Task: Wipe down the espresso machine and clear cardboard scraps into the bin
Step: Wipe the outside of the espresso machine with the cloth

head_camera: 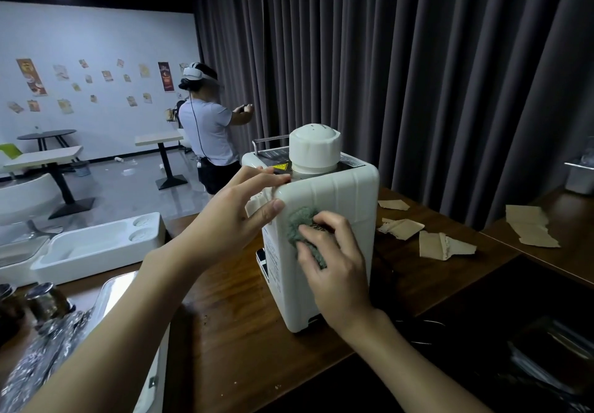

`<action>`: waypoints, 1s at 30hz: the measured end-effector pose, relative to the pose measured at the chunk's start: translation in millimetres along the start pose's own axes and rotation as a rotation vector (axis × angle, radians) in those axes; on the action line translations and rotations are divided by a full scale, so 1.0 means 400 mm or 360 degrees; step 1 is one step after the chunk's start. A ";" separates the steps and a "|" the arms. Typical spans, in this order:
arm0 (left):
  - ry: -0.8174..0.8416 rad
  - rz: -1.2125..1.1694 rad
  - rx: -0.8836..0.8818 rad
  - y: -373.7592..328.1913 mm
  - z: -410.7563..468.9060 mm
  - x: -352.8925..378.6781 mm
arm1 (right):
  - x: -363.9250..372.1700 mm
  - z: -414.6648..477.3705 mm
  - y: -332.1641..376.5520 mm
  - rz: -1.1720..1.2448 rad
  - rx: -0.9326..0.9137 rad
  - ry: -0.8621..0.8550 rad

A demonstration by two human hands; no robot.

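Observation:
A white espresso machine (340,200) stands on the dark wooden counter (244,322), its back panel facing me and a white domed lid on top. My left hand (238,216) grips its upper left corner, fingers over the top edge. My right hand (334,268) presses a grey-green cloth (300,223) flat against the back panel. Torn cardboard scraps (446,245) lie on the counter to the right of the machine, with a bigger piece (527,226) farther right. A bin lined with a black bag (546,358) sits low at the right, below the counter edge.
A white moulded tray (96,248) lies at the left, with a metal tray (109,297) and shiny metal cups (48,300) near me. A person wearing a headset (209,129) stands behind the counter. Dark curtains hang behind. A metal container (578,178) sits at far right.

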State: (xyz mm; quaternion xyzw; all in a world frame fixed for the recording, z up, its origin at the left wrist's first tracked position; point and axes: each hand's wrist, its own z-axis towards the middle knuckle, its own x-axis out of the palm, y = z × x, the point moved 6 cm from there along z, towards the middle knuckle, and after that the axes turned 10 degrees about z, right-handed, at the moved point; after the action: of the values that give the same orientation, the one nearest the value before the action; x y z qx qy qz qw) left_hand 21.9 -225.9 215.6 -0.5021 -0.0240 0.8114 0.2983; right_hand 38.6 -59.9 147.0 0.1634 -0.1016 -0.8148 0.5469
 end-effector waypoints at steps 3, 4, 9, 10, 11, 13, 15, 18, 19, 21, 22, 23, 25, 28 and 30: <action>-0.0021 -0.0006 -0.0049 -0.011 -0.005 0.002 | -0.059 0.011 -0.061 -0.0062 0.0193 -0.0183; -0.0027 0.0002 -0.0068 -0.014 -0.006 0.003 | -0.082 0.014 -0.084 -0.0082 0.0263 -0.0272; -0.0054 0.0024 -0.0102 -0.019 -0.007 0.006 | -0.139 0.016 -0.155 -0.0109 0.0419 -0.0485; -0.0058 0.0024 -0.0103 -0.018 -0.008 0.007 | -0.136 0.015 -0.156 -0.0108 0.0420 -0.0496; -0.0067 0.0023 -0.0099 -0.018 -0.008 0.008 | -0.132 0.013 -0.153 -0.0105 0.0421 -0.0513; -0.0093 0.0027 -0.0091 -0.018 -0.008 0.009 | -0.119 0.006 -0.138 -0.0096 0.0422 -0.0542; -0.0108 0.0028 -0.0094 -0.021 -0.008 0.011 | -0.098 -0.009 -0.115 -0.0069 0.0421 -0.0521; -0.0127 0.0001 -0.0094 -0.022 -0.009 0.012 | -0.041 -0.049 -0.074 0.0017 0.0384 -0.0386; -0.0136 -0.0010 -0.0091 -0.023 -0.010 0.010 | -0.017 -0.062 -0.057 0.0060 0.0344 -0.0325; -0.0127 -0.0029 -0.0092 -0.026 -0.011 0.014 | 0.019 -0.085 -0.024 0.0109 0.0252 -0.0203; -0.0120 -0.0031 -0.0096 -0.025 -0.014 0.012 | 0.033 -0.091 -0.012 0.0119 0.0206 -0.0154; -0.0113 -0.0028 -0.0099 -0.025 -0.015 0.012 | 0.038 -0.091 -0.004 0.0124 0.0175 -0.0123; -0.0112 -0.0025 -0.0096 -0.027 -0.013 0.012 | 0.032 -0.084 -0.010 0.0129 0.0151 -0.0081; -0.0122 -0.0040 -0.0085 -0.033 -0.010 0.012 | 0.006 -0.069 -0.039 0.0099 0.0158 -0.0046; -0.0130 -0.0034 -0.0085 -0.034 -0.010 0.012 | -0.022 -0.061 -0.069 0.0058 0.0240 -0.0124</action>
State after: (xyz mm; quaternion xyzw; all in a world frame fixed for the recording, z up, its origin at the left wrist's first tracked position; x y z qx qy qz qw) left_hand 29.9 -213.3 214.4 -0.4759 -0.0632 0.8271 0.2923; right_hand 27.2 -40.8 116.1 0.1703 -0.1869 -0.8004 0.5435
